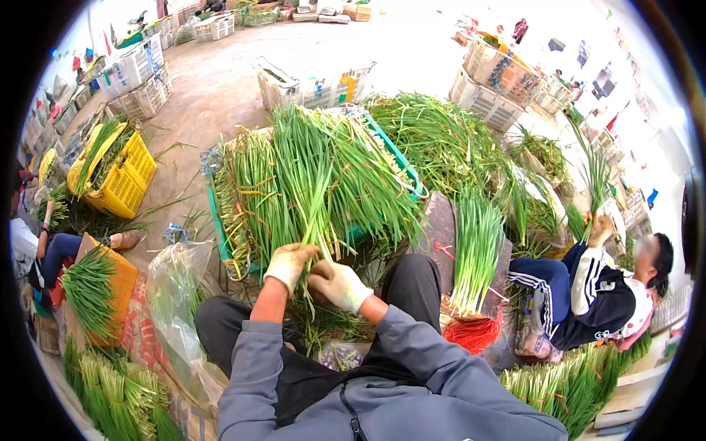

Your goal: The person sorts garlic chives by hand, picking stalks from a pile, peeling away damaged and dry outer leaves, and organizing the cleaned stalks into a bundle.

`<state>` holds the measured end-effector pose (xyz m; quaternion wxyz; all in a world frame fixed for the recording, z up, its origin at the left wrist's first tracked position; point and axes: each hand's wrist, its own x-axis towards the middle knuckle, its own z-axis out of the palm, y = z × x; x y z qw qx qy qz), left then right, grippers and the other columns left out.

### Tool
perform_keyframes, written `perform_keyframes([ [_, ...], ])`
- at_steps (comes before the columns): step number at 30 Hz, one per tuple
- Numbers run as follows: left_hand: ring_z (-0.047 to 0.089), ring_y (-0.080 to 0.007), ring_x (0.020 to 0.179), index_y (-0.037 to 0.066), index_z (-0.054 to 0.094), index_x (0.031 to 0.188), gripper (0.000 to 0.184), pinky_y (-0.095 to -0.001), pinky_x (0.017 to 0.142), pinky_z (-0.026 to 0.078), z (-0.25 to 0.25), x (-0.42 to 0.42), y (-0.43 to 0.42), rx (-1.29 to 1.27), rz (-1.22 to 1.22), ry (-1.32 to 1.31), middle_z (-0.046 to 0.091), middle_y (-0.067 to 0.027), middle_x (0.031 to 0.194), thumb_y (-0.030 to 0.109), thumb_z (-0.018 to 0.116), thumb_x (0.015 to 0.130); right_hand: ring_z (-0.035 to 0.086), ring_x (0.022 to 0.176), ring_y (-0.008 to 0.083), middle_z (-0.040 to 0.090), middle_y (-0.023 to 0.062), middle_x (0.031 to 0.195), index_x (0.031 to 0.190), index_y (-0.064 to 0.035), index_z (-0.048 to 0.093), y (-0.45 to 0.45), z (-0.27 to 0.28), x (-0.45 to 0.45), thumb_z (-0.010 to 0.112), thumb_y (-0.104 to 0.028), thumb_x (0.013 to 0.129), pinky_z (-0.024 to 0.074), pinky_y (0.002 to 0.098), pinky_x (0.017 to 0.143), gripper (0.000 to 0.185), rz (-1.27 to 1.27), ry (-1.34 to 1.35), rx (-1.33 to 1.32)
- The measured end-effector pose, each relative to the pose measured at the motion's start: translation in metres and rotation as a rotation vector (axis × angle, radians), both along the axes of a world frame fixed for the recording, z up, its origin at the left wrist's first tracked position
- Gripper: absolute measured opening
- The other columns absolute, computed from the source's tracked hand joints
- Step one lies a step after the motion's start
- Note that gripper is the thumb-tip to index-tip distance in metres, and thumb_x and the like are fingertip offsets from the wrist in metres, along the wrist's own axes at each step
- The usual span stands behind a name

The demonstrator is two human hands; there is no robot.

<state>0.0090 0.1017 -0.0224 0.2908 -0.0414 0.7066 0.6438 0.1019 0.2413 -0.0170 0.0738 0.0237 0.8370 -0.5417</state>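
Grey jacket [412,411] and dark trousers [226,327] fill the near edge, with a green crate [395,149] set just beyond the knees. High above its rim, leafy bundles [254,191] are piled. To the far right of the crate, a loose heap of greens [441,136] is spread. At right, a second person [599,294] is seated, with upright stalks [594,176] gripped in one hand.

Nearer on the right, a tidy bunch [476,250] is laid on a dark board [434,228], its pale ends pointed toward the camera. Over the crate's near edge, long green stalks [315,209] are held at their lower part by the gloved left hand [289,266], whose fingers are closed around them. By the gloved right hand [338,285], curled just beside, the same stalks are met at the fingertips; whether they are pinched cannot be told. Light weight is suggested, with limp, easily creased leaves and firmer pale stems; a hold is best taken low on the stems, loosely enough to avoid bruising. Smallest of all, red strips [474,334] are gathered below the bunch.
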Motion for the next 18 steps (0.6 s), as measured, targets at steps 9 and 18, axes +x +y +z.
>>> perform_keyframes([
  [9, 0.063, -0.0104, 0.062, 0.005, 0.067, 0.111, 0.029, -0.0248, 0.051, 0.052, 0.034, -0.008, -0.042, 0.715, 0.273, 0.273, 0.072, -0.0064, 0.091, 0.029, 0.066, 0.095, 0.067, 0.087, 0.0375, 0.07, 0.0164, 0.096, 0.096, -0.0056, 0.069, 0.041, -0.036, -0.007, 0.069, -0.035, 0.083, 0.0535, 0.0449, 0.076, 0.032, 0.267, 0.251, 0.468],
  [18, 0.037, -0.0064, 0.041, 0.008, 0.065, 0.1, 0.028, -0.0247, 0.038, 0.026, 0.006, -0.008, -0.02, 0.439, 0.477, -0.098, 0.063, -0.0023, 0.068, 0.031, 0.075, 0.088, 0.068, 0.068, 0.0258, 0.07, 0.0146, 0.078, 0.098, -0.001, 0.07, 0.052, -0.013, -0.04, 0.064, -0.034, 0.09, 0.0519, 0.0376, 0.063, 0.035, -0.197, 0.149, 0.233],
])
